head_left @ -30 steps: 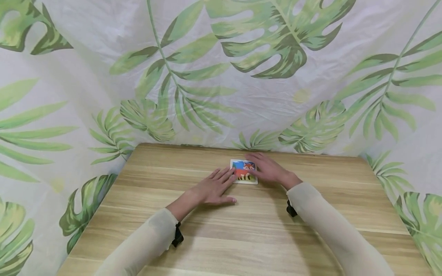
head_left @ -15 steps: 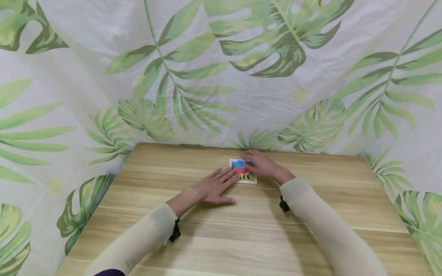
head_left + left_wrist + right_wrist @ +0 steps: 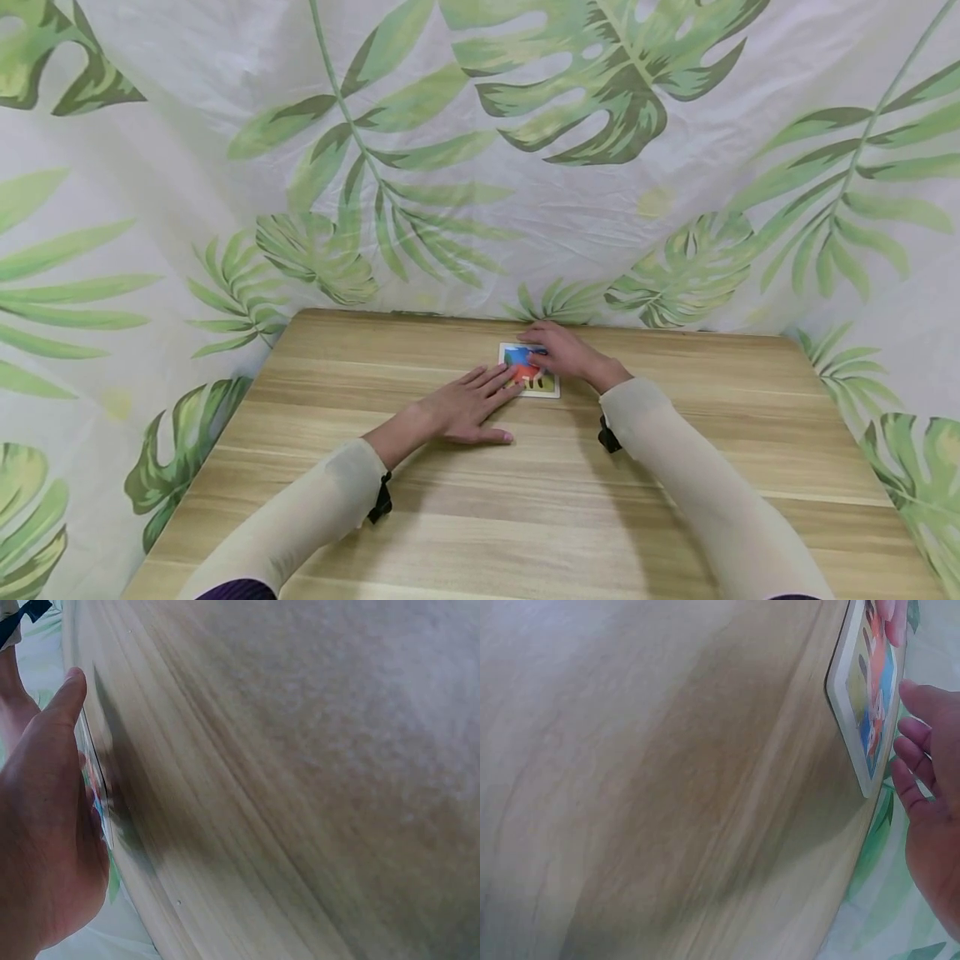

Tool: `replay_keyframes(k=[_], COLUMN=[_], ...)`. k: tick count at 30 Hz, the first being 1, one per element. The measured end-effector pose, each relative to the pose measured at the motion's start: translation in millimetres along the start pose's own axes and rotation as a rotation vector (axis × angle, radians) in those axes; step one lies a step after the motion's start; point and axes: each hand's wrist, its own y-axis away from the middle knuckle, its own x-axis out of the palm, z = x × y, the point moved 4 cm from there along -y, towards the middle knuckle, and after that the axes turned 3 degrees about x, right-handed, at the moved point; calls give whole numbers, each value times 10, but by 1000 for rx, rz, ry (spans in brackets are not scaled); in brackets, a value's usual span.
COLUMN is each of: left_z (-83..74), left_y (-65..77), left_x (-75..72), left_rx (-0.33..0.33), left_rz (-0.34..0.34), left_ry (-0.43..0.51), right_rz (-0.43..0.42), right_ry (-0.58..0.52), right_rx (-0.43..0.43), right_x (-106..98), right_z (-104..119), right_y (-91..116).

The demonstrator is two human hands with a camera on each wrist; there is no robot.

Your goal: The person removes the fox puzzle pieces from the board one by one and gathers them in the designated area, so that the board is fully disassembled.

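A small picture board (image 3: pixel 550 385) with a white border lies flat near the back of the table. Red, blue and yellow-green show in its picture; the hands cover part of it. My left hand (image 3: pixel 467 407) reaches in from the left, fingers straight, with the fingertips over the board's left part. Over the far right side of the board is my right hand (image 3: pixel 564 350). In the right wrist view the right hand (image 3: pixel 934 765) has loosely bent fingers and its thumb beside the board (image 3: pixel 850 697); nothing shows in its grasp. The left hand (image 3: pixel 52 810) looks flat from its own wrist.
The wood-grain table (image 3: pixel 480 525) stretches toward the person on both sides of the arms. Its back edge meets a hanging cloth (image 3: pixel 420 192) printed with green leaves. A dark strapped device (image 3: pixel 381 500) sits at the left wrist, another (image 3: pixel 609 435) at the right.
My right hand has shifted left and slightly farther back over the board, covering more of its upper right. The left fingertips reach slightly farther onto the board. The board stays in place.
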Motion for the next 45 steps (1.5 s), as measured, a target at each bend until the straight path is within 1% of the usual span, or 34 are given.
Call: replay_keyframes(k=[5,8,14,22,31,39,45], left_z=[-14,-28,-45,-77,-72,-61,-52], left_y=[-13,-14,-24,-48,-42,-26,-36], left_x=[-26,-38,-26,-15,-4,-21,2], left_rx=[12,22,43,59,64,57,56], left_rz=[2,8,0,16,11,12,28], left_ry=[17,6,1,16,27,15,24], right_rz=[-15,-11,5,26,35,4,14], right_ry=[-2,-18,-41,-31,-37,-41,-50], right_rx=[-36,-48,-55,-44,-34,-56,-68], right_x=[-4,-1,20,39,67,76,89], right_z=[29,58,97,79,76,97,73], right_y=[-47,-81,-131,-151,-189,-224,-236])
